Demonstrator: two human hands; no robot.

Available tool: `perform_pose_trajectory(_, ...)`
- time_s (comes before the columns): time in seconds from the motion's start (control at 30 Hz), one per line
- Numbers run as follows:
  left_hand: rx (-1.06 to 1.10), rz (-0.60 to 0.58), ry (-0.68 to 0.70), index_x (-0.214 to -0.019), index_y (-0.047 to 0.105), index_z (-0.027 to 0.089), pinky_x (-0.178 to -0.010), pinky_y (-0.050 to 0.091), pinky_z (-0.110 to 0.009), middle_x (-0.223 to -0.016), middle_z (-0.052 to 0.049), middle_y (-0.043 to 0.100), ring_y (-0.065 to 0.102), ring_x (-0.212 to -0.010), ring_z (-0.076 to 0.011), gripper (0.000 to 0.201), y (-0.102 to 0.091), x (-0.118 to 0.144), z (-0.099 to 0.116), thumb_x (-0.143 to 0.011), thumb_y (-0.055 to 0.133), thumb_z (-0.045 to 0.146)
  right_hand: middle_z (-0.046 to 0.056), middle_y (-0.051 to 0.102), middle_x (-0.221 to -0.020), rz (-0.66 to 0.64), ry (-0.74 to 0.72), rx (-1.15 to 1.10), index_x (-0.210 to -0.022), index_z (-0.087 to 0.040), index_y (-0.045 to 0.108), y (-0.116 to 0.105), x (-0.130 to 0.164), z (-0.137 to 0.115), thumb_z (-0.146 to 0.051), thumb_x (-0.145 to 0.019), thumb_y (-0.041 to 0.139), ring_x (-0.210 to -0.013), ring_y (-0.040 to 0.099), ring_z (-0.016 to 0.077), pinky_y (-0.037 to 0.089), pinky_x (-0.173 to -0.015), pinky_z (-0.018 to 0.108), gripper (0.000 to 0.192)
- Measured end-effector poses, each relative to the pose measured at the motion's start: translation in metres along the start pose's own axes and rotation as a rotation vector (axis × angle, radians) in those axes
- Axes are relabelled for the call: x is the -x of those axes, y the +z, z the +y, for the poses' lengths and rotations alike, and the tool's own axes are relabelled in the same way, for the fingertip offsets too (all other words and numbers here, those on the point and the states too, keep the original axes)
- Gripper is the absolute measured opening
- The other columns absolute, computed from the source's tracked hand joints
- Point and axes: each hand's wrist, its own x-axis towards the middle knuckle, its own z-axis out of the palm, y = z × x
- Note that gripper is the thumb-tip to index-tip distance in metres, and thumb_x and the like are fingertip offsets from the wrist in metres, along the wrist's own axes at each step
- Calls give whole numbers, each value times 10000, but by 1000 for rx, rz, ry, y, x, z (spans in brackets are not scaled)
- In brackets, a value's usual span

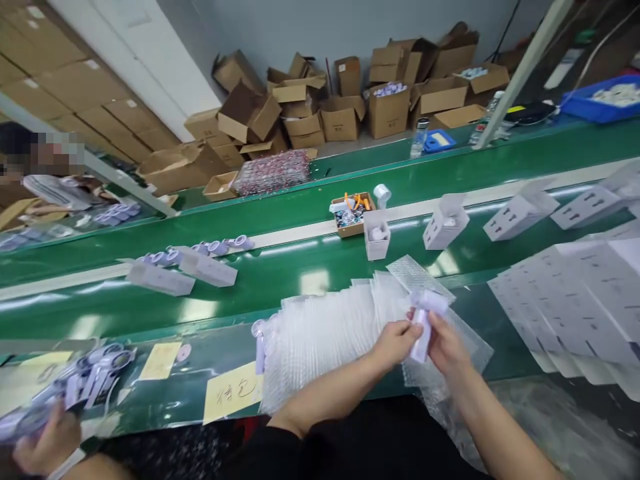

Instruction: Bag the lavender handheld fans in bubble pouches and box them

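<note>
A lavender handheld device (423, 333) with a straight handle and a wider crosswise head is between my two hands; motion blur hides its exact kind. My left hand (399, 341) pinches the handle from the left. On the other side, my right hand (447, 341) has its fingers closed round it below the head. Under the hands lie loose bubble wrap bags (465, 337). Just left of them stands a long row of bubble wrap bags (325, 340), packed upright. Another lavender device (260, 347) is at that row's left end.
White boxes (377, 243) stand open along the green conveyor (300, 267); more white cartons (575, 300) are stacked at right. A small parts box (350, 217) sits beyond. At left, a co-worker's hand (50, 437) is by several devices (103, 367). Cardboard boxes (345, 117) line the wall.
</note>
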Motion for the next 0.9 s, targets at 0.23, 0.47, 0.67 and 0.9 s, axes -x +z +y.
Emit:
perform_pose_trajectory(0.23, -958, -35, 221, -1031, 594, 101, -913, 422, -398, -1095, -173, 576, 492, -1088, -282, 300, 80, -113, 5, -812, 560, 304, -27, 688, -762, 392, -141, -7, -933, -242, 614, -107, 23, -52, -367, -536, 840, -651, 661, 193, 569, -628, 340, 473)
perform_pose_trajectory(0.47, -1037, -201, 196, -932, 641, 68, -898, 430, -432, -977, -198, 609, 545, -1022, -296, 247, 81, -135, -8, -840, 416, 116, 1, 685, -776, 284, 87, -21, -921, -223, 619, -130, 31, -52, -323, -604, 809, -649, 647, 185, 549, -598, 306, 383)
perform_pose_trajectory(0.67, -777, -221, 238, -946, 654, 154, -795, 473, -253, -906, -38, 665, 601, -857, -148, 248, 60, -112, 12, -854, 424, 138, 9, 654, -773, -9, 163, 35, -1020, -233, 603, -101, -4, -70, -307, -655, 775, -630, 622, 177, 531, -544, 304, 410)
perform_pose_trajectory(0.9, -613, 71, 587, -802, 595, 145, -737, 448, -301, -741, -49, 575, 529, -761, -162, 161, 27, -69, 23, -848, 444, 179, 13, 637, -749, -50, 265, 193, -1014, -222, 599, -76, -2, -69, -337, -690, 751, -689, 620, 202, 533, -528, 312, 376)
